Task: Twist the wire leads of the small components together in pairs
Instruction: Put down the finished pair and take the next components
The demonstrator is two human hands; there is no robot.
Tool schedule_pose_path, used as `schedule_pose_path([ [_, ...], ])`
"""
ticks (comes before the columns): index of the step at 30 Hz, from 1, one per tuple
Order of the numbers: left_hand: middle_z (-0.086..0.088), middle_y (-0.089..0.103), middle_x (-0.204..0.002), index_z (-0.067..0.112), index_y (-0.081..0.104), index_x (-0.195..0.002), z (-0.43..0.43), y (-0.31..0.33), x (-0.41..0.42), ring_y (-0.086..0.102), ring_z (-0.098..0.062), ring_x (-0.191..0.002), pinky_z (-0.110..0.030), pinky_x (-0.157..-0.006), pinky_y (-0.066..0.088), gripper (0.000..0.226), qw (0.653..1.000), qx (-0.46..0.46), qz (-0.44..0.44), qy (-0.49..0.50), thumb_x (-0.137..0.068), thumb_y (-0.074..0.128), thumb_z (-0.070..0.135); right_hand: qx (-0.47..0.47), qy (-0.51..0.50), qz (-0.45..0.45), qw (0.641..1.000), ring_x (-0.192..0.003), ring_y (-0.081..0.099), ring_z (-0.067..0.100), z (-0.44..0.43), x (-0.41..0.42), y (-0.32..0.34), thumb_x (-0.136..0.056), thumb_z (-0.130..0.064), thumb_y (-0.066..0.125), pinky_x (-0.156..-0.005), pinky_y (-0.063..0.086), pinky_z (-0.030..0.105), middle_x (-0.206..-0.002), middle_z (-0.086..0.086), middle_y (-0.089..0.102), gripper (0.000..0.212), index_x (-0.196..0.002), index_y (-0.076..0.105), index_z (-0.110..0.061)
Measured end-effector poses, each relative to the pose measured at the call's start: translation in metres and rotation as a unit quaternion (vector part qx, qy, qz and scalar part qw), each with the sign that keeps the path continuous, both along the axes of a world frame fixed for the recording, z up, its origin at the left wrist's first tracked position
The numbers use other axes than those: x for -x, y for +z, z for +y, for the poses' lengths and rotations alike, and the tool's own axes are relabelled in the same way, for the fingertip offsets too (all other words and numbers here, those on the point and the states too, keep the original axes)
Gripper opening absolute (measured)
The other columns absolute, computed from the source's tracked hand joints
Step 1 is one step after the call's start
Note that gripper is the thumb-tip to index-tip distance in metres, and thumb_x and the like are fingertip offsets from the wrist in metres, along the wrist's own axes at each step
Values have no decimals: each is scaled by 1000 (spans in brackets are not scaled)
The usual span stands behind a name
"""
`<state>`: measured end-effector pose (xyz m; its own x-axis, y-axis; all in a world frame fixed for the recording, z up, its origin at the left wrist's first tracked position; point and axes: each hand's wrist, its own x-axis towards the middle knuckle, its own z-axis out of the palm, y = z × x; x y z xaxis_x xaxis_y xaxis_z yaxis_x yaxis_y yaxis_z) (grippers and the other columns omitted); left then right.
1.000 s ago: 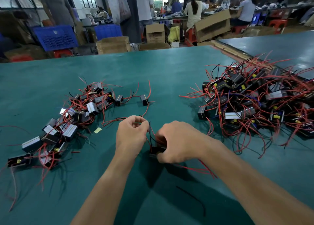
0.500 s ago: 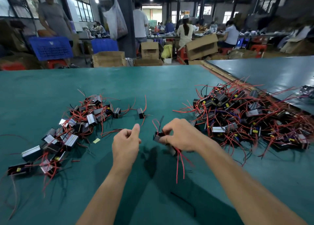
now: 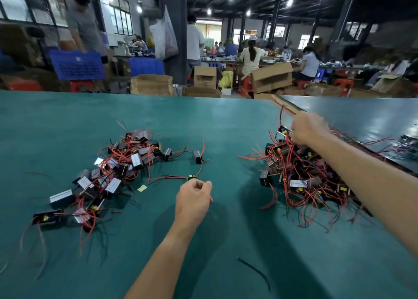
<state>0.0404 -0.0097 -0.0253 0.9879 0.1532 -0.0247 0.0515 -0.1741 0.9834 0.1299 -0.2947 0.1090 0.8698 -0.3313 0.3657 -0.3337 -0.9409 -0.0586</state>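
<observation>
Right hand [image 3: 305,129], blurred, was on the tangled component pile [image 3: 300,176] at right of frame; grip could not be told. Left hand [image 3: 194,197] loosely curled, empty, just below a lone component [image 3: 192,177] at centre. Risk: snagged leads [image 3: 248,158] dragging neighbours along.

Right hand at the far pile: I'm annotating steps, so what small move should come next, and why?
Likely close the right hand on one piece from the tangled right pile of black block-shaped, red-wired components and carry it to the left hand. The right hand, blurred, sits over the pile's far edge; the left hand hovers at centre, fingers loosely curled, apparently empty.
</observation>
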Motion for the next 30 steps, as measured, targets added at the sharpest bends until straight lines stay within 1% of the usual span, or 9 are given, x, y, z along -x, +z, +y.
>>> schedule_pose_path([
  [2, 4, 64, -54, 16, 54, -70, -1, 3, 1, 47, -13, -42, -24, -48, 36, 24, 1000, -13, -1, -6, -89, 56, 29, 10, -17, 20, 1000, -82, 61, 34, 1, -1, -15, -80, -11, 66, -67, 44, 34, -91, 18, 65, 18, -96, 68, -5],
  [5, 4, 63, -53, 15, 55, -71, -3, 7, 3, 47, -14, -43, -23, -47, 37, 23, 1000, -8, -1, -14, -89, 58, 27, 16, -5, -58, 998, -79, 57, 31, 25, 3, -13, -77, -12, 67, -66, 45, 35, -96, 17, 66, 19, -96, 66, -7],
  [8, 1, 63, -60, 11, 55, -75, -7, 13, 5, 49, -12, -43, -21, -42, 40, 20, 994, 100, -6, -35, -93, 59, 19, -8, 111, -113, 987, -101, 58, 37, 73, 19, -17, -81, -9, 62, -83, 48, 40, -109, 17, 62, 30, -110, 63, -9],
  [13, -7, 66, -69, 8, 59, -77, -2, 25, 5, 61, -15, -56, -25, -50, 51, 17, 957, 288, -20, -28, -93, 53, 10, -5, 260, -1, 966, -110, 57, 33, 163, 47, -65, -82, -10, 59, -90, 48, 38, -114, 13, 60, 36, -117, 56, -11],
  [18, -4, 60, -61, 7, 58, -72, 4, 24, 2, 54, -13, -49, -29, -56, 51, 20, 955, 293, -12, 52, -90, 50, 8, -11, 302, 34, 953, -104, 60, 34, 192, 47, -91, -86, -20, 62, -79, 45, 37, -110, 11, 62, 37, -121, 52, -12],
  [23, -6, 63, -68, 10, 55, -68, 3, 21, -2, 55, -20, -61, -30, -60, 45, 22, 963, 258, -21, 69, -88, 47, 13, -51, 341, 55, 937, -101, 60, 33, 197, 35, -94, -83, -18, 56, -79, 44, 36, -106, 6, 67, 31, -114, 56, -17],
  [25, -5, 61, -64, 10, 55, -68, 4, 19, -3, 54, -19, -58, -29, -57, 42, 21, 965, 250, -20, 77, -88, 46, 14, -60, 331, 86, 938, -101, 60, 31, 197, 26, -95, -81, -21, 59, -81, 46, 36, -108, 5, 67, 33, -114, 57, -18],
  [28, -4, 51, -49, 12, 49, -68, 4, 16, -3, 44, -20, -50, -24, -47, 35, 19, 964, 259, 5, 66, -86, 46, 12, -135, 281, 98, 945, -103, 61, 28, 195, 2, -95, -79, -20, 60, -86, 48, 34, -106, 1, 68, 29, -108, 62, -19],
  [30, -6, 46, -54, 12, 47, -71, 0, 12, -4, 40, -20, -55, -28, -52, 34, 11, 971, 232, 20, 58, -81, 48, 16, -178, 258, 79, 946, -105, 60, 28, 198, -21, -96, -83, -20, 58, -84, 45, 32, -106, 2, 68, 23, -106, 63, -18],
])
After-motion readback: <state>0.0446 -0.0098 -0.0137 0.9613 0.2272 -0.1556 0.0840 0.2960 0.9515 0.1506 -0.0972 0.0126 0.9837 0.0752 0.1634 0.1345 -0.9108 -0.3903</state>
